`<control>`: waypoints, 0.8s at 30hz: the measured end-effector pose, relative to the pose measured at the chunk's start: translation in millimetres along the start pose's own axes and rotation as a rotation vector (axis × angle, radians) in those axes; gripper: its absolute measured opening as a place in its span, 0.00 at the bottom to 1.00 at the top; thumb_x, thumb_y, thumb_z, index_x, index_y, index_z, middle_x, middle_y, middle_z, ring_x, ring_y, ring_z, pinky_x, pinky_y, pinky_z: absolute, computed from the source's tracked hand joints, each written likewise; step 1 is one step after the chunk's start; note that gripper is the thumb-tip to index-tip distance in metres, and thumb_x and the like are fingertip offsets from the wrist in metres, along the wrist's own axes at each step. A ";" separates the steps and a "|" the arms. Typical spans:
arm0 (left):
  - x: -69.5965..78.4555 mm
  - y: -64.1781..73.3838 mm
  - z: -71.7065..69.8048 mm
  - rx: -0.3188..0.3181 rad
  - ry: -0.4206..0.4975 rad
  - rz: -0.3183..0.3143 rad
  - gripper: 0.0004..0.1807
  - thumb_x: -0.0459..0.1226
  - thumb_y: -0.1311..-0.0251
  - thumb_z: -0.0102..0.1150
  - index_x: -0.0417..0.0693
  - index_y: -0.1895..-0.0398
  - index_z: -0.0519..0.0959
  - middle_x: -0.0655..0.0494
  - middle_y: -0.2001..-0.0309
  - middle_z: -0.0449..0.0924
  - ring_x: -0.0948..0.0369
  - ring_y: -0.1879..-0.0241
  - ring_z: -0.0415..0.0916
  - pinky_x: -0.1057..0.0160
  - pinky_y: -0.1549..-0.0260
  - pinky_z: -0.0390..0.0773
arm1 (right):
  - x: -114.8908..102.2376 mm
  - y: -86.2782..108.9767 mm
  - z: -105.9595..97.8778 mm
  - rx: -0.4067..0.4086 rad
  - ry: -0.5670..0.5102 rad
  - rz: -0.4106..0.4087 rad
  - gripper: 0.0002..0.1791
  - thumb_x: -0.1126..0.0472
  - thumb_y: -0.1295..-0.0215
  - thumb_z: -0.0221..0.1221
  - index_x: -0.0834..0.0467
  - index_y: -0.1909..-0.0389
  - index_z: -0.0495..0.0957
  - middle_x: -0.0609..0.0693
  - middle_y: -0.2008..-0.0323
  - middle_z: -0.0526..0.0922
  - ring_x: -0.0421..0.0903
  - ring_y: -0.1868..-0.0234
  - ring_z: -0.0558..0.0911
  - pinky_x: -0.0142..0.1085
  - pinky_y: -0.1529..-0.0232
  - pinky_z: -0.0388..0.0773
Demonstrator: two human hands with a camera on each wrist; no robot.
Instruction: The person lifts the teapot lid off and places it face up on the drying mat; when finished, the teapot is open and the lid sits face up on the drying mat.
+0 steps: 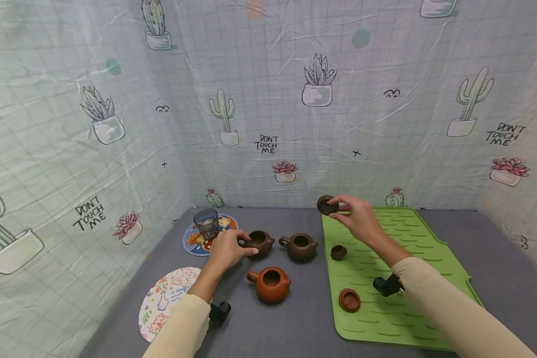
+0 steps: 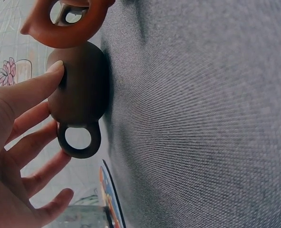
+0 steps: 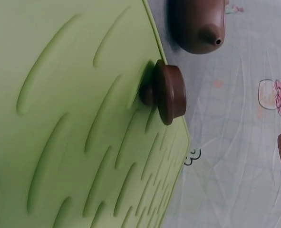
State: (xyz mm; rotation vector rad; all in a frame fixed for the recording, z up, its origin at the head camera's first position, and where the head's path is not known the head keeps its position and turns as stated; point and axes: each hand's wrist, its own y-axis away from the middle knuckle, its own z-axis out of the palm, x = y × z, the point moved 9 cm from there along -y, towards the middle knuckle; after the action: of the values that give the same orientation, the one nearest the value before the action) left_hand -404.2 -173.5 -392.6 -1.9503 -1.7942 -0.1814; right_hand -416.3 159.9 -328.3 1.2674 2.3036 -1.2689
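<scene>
My left hand (image 1: 227, 250) grips a dark brown lidless teapot (image 1: 263, 250) at its handle side. In the left wrist view, the thumb lies on one side of this teapot's body (image 2: 85, 85) and the other fingers spread behind it and near the handle. Raised over the far edge of the green mat, a dark brown teapot lid (image 1: 323, 206) is pinched between thumb and fingers of my right hand (image 1: 357, 217), its hollow side showing. Only a sliver of that hand enters the right wrist view. Beside the held teapot stands a second brown teapot (image 1: 305, 255), also lidless.
An orange teapot (image 1: 268, 293) without a lid stands nearer me. On the green ridged mat (image 1: 402, 323) lie an upturned brown lid (image 3: 174, 92) and an orange lid (image 1: 350, 301). Left, a glass (image 1: 207, 224) stands on a blue patterned mat (image 1: 192, 243), behind a round floral mat (image 1: 154, 308).
</scene>
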 end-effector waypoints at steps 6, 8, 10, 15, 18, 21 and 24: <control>-0.3 0.1 0.7 -0.002 0.003 -0.001 0.18 0.52 0.55 0.81 0.59 0.62 0.89 0.54 0.53 0.90 0.49 0.52 0.84 0.49 0.54 0.81 | 9.6 2.5 -2.4 0.001 0.033 0.016 0.17 0.69 0.40 0.70 0.60 0.49 0.83 0.62 0.47 0.86 0.60 0.53 0.90 0.49 0.56 0.87; -0.4 0.0 0.6 -0.003 0.003 -0.003 0.18 0.53 0.55 0.81 0.59 0.62 0.89 0.53 0.53 0.89 0.49 0.51 0.84 0.49 0.54 0.81 | 12.3 3.3 -3.3 0.002 0.048 0.018 0.17 0.69 0.40 0.70 0.59 0.49 0.83 0.62 0.47 0.86 0.60 0.53 0.90 0.49 0.56 0.87; -0.4 -0.2 0.7 -0.003 0.005 -0.003 0.18 0.53 0.55 0.81 0.59 0.62 0.89 0.53 0.53 0.89 0.49 0.51 0.84 0.49 0.54 0.81 | 15.3 4.3 -4.0 0.000 0.062 0.021 0.17 0.68 0.40 0.70 0.59 0.49 0.83 0.61 0.47 0.86 0.60 0.52 0.89 0.50 0.56 0.87; -0.5 -0.8 0.8 -0.001 0.004 0.000 0.18 0.53 0.55 0.81 0.59 0.62 0.89 0.54 0.54 0.90 0.50 0.52 0.84 0.49 0.55 0.81 | 22.4 6.5 -4.9 -0.008 0.093 0.032 0.17 0.68 0.40 0.70 0.59 0.49 0.84 0.60 0.48 0.87 0.59 0.52 0.88 0.48 0.56 0.87; -1.0 -0.9 1.2 0.001 0.003 -0.001 0.18 0.53 0.55 0.81 0.59 0.62 0.89 0.54 0.54 0.90 0.50 0.52 0.85 0.49 0.55 0.81 | 26.4 8.0 -5.1 -0.016 0.104 0.048 0.16 0.67 0.39 0.70 0.59 0.49 0.84 0.61 0.48 0.86 0.59 0.51 0.87 0.47 0.57 0.87; -1.1 -0.9 1.0 0.001 0.008 -0.001 0.18 0.52 0.55 0.81 0.58 0.63 0.89 0.54 0.54 0.90 0.50 0.53 0.85 0.49 0.56 0.81 | 30.9 9.3 -5.3 -0.017 0.112 0.067 0.16 0.67 0.39 0.70 0.59 0.49 0.84 0.61 0.48 0.86 0.59 0.51 0.87 0.48 0.57 0.87; -0.9 -0.9 0.8 0.003 0.015 0.000 0.17 0.52 0.55 0.81 0.58 0.63 0.89 0.54 0.55 0.90 0.50 0.53 0.85 0.50 0.57 0.81 | 35.4 10.6 -5.1 -0.015 0.120 0.077 0.16 0.66 0.39 0.70 0.59 0.50 0.84 0.61 0.49 0.87 0.60 0.52 0.87 0.51 0.56 0.87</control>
State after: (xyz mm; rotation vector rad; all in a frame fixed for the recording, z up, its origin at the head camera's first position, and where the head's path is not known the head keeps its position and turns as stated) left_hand -405.4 -173.9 -393.4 -1.9424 -1.7838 -0.1923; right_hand -428.4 187.1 -350.7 1.4499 2.3147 -1.1791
